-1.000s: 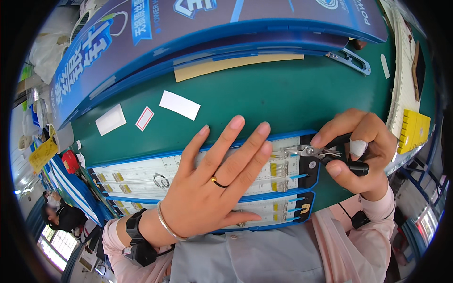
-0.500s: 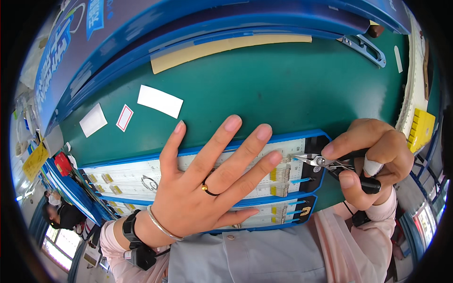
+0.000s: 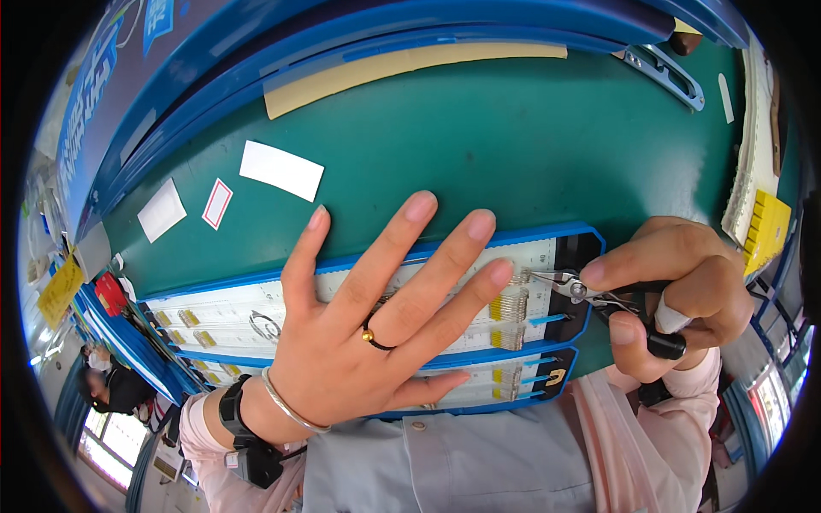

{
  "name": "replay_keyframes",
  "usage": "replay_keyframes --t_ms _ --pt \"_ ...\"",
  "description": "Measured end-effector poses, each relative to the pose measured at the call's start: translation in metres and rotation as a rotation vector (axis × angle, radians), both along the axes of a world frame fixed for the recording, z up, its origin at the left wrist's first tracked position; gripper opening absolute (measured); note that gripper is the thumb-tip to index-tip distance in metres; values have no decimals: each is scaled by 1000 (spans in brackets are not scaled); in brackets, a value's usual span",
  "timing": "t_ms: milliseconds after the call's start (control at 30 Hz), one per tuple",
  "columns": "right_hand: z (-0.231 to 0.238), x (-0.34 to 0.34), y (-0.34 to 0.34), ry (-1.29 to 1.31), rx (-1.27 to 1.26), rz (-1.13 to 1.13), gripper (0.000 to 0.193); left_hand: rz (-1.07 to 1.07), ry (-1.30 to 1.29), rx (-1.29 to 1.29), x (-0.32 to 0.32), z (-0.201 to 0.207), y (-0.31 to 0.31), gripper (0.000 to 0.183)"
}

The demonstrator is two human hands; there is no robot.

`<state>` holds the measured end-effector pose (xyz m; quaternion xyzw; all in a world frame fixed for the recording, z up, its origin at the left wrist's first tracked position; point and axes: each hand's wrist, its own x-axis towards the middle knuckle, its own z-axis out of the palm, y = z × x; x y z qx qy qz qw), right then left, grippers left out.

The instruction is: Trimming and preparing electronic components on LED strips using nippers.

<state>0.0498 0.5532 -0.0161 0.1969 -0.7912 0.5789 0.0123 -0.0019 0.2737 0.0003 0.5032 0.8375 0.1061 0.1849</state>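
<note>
My left hand [image 3: 376, 325] lies with fingers spread over a long white board in a blue-edged tray [image 3: 513, 238]. In my right hand [image 3: 693, 278] is a pair of small black-handled pliers [image 3: 577, 291], gripped between thumb and fingers, with a white wrap around one finger. Their narrow metal tips reach the stack of thin metallic strands [image 3: 513, 306] at the board's right end, close to my left fingertips. Whether the tips pinch a strand is too small to tell. Thin blue ties [image 3: 547, 320] lie beside the stack. A second similar tray [image 3: 547, 373] sits nearer my body.
Across the green table lie a white card [image 3: 282, 170], a plain paper slip [image 3: 161, 210] and a red-bordered label [image 3: 217, 203]. A blue folding cutter [image 3: 663, 77] rests at the far right. Large blue packaging [image 3: 359, 51] lines the far edge. A yellow block [image 3: 767, 231] stands right.
The view has shifted slightly, so the tabletop papers appear a little higher and further left. Both hands keep almost the same pose, and the pliers' tips stay at the strands.
</note>
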Motion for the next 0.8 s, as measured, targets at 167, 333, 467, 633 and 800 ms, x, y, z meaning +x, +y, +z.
replay_keyframes --t_ms 167,333,467,633,800 --pt "0 1 -3 -41 3 -15 30 24 22 46 2 -1 -1 74" --pt "-2 2 -3 -41 -35 -28 30 23 -1 82 1 -2 -4 77" --pt "-4 3 -1 -10 -20 -23 31 11 -2 79 -1 -1 -3 75" --pt "-3 0 1 -18 -5 16 32 3 10 86 0 -2 -1 73" --pt "0 2 -2 -59 4 -25 32 10 11 85 1 -2 -2 75"
